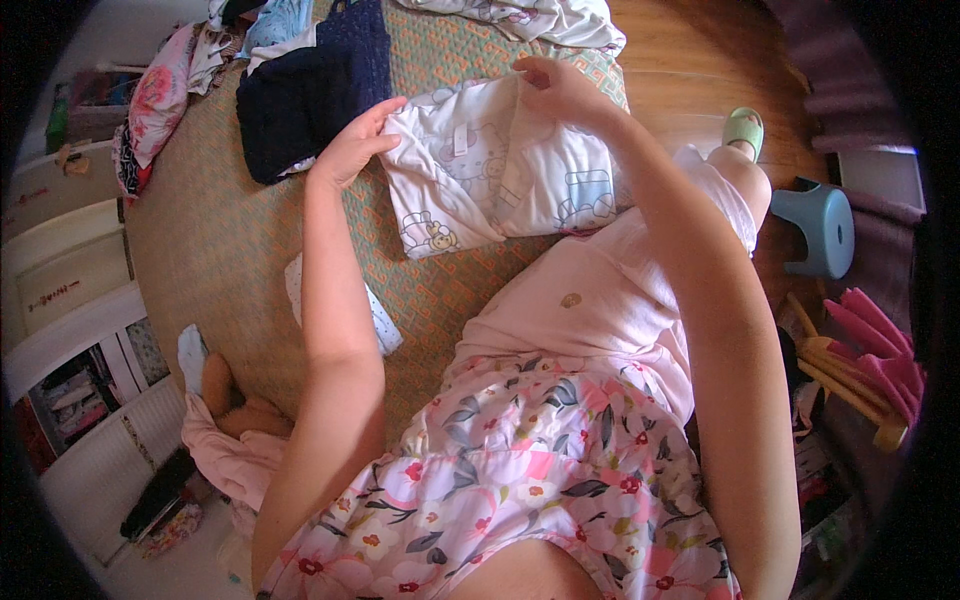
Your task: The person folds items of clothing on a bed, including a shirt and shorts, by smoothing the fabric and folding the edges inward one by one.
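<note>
A white garment with cartoon print (480,165) lies partly folded on the patterned mat (247,247) that covers the bed. At its upper left corner is my left hand (358,144), thumb and fingers apart at the cloth's edge; whether it grips the cloth is unclear. My right hand (559,88) pinches the garment's upper right edge between thumb and fingers. Beside my left hand lies a folded black garment (296,105), with a navy one (364,52) behind it. Under my left forearm a white dotted cloth (384,322) shows in part.
Printed white fabric (555,22) is heaped at the bed's far edge. A pink floral pillow (159,97) and more clothes lie at the upper left. On the wooden floor to the right stand a blue plastic stool (821,229) and a wooden rack with pink cloth (877,360).
</note>
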Tool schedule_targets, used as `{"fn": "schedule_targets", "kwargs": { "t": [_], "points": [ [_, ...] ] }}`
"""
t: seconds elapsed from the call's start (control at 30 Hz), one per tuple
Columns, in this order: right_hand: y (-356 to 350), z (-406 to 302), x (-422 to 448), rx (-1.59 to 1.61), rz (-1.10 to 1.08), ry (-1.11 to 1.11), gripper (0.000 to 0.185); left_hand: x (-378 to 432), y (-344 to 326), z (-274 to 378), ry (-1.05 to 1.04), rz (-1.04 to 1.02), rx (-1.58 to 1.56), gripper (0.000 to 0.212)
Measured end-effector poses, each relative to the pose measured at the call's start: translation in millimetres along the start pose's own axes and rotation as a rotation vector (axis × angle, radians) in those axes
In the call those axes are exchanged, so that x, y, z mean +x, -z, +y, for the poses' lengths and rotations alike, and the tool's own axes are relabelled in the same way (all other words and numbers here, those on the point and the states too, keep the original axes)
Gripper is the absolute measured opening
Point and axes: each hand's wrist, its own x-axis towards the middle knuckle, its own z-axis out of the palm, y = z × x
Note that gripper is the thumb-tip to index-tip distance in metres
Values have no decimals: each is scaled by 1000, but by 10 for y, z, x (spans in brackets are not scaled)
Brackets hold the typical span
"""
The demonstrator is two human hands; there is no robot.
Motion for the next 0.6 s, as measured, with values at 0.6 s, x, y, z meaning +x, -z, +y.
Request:
{"fn": "schedule_targets", "kwargs": {
  "t": [0.6],
  "points": [
    [-13, -55, -463, -261, 316, -95, 23, 227, -696, -162, -237, 825, 687, 33]
  ]
}}
